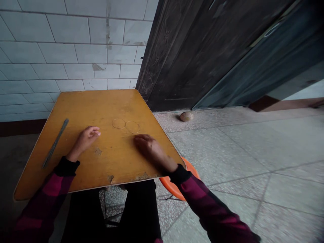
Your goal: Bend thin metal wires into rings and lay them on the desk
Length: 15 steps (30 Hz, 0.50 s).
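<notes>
On the tabletop (83,108), two faint rings (126,125) barely show.

L hand (84,141) & R hand (149,150), both empty, palm-down over yellow wooden tabletop (113,108). Two thin circular outlines (126,125) just beyond hands, side by side; dark metal strip (55,143) nr L edge of top. Orange stool (174,185) under R corner; stone (186,116) on terrazzo floor (227,152) by dark door (182,57).
</notes>
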Motion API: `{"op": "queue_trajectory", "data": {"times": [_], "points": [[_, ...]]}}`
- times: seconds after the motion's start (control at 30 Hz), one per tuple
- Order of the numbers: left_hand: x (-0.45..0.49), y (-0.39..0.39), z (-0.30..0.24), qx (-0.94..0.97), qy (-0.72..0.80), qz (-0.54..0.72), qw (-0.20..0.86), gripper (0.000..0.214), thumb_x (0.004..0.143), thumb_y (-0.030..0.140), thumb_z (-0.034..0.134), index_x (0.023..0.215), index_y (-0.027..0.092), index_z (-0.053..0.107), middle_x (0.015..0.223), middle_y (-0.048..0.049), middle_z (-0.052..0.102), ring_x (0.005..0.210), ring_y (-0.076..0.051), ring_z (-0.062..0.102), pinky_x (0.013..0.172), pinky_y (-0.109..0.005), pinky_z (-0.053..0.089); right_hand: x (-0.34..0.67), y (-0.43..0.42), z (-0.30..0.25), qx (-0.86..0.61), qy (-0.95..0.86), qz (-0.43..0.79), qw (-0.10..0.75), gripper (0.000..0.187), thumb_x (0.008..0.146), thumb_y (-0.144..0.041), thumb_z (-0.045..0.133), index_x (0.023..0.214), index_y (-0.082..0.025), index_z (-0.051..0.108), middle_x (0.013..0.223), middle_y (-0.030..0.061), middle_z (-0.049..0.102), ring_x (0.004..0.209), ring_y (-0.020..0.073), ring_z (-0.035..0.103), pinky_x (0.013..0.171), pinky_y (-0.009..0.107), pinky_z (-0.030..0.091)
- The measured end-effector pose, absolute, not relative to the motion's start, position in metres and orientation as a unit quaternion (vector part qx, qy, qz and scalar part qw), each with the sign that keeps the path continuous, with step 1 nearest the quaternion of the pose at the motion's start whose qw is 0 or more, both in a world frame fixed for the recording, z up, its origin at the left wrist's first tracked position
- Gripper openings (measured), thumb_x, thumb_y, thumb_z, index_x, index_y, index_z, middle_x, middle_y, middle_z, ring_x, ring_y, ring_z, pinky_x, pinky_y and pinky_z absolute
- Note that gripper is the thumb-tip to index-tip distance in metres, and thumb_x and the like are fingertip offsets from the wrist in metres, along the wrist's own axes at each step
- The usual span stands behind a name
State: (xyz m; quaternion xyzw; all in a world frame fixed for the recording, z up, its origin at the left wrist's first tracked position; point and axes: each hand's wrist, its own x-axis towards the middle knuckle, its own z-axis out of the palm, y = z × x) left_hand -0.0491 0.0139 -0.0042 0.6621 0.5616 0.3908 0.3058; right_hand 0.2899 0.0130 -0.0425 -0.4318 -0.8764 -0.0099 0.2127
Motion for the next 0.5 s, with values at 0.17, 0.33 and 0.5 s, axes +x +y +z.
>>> {"op": "queue_trajectory", "data": {"times": [0.17, 0.33, 0.5], "points": [[-0.105, 0.002, 0.003, 0.668, 0.634, 0.350, 0.170, 0.034, 0.078, 0.046, 0.056, 0.097, 0.018, 0.062, 0.107, -0.0110, 0.067, 0.097, -0.024, 0.065, 0.086, -0.037, 0.053, 0.292, 0.029, -0.043, -0.469, -0.868, -0.015, 0.162, 0.027, 0.091, -0.024, 0.056, 0.116, -0.016, 0.065, 0.125, 0.0152, 0.064, 0.113, 0.0269, 0.063, 0.099, 0.044, 0.050], [-0.158, -0.015, 0.009, 0.656, 0.702, 0.273, 0.052, 0.026, 0.083, 0.039, 0.053, 0.096, 0.018, 0.061, 0.107, -0.0108, 0.063, 0.095, -0.024, 0.062, 0.087, -0.037, 0.050, 0.297, 0.042, -0.037, -0.485, -0.860, -0.050, 0.152, 0.035, 0.090, -0.029, 0.060, 0.123, -0.014, 0.062, 0.133, 0.0186, 0.058, 0.120, 0.0337, 0.057, 0.098, 0.053, 0.047], [-0.202, -0.013, 0.010, 0.611, 0.772, 0.173, 0.007, 0.013, 0.074, 0.030, 0.061, 0.079, 0.018, 0.059, 0.083, -0.0058, 0.060, 0.089, -0.026, 0.058, 0.085, -0.038, 0.047, 0.293, 0.042, -0.045, -0.411, -0.893, 0.013, 0.183, 0.036, 0.095, -0.034, 0.051, 0.124, -0.016, 0.063, 0.134, 0.0184, 0.058, 0.122, 0.0302, 0.058, 0.101, 0.051, 0.048]]}}
